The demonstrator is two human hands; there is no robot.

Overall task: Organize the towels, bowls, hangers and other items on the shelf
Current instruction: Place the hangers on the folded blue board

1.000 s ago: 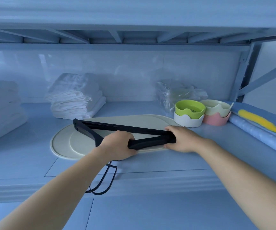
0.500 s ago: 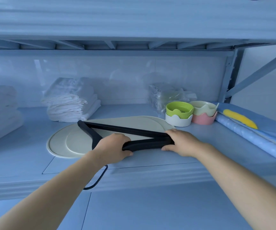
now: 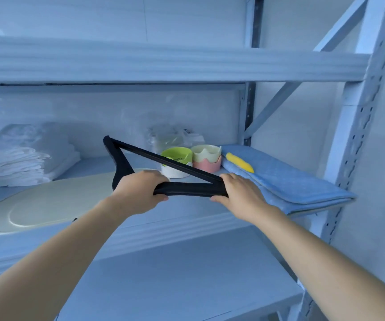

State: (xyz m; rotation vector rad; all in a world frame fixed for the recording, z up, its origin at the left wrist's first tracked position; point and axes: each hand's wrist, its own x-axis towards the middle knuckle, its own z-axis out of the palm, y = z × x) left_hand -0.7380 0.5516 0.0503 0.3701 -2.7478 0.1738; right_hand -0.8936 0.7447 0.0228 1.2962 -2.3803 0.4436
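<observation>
Black hangers, bunched together, are lifted above the shelf and tilted, far end up. My left hand grips them near the middle, my right hand grips the near right corner. Under them lies a cream oval mat. A folded white towel stack sits at the back left. A green bowl on a white one and a cream bowl on a pink one stand behind the hangers.
A folded blue mat with a yellow item on it lies at the right end, overhanging the edge. Clear plastic bags sit against the back wall. A shelf beam runs overhead; the upright post stands right.
Both hands have raised the hangers off the cream mat and tilted their far end upward. The view has swung right and up.
</observation>
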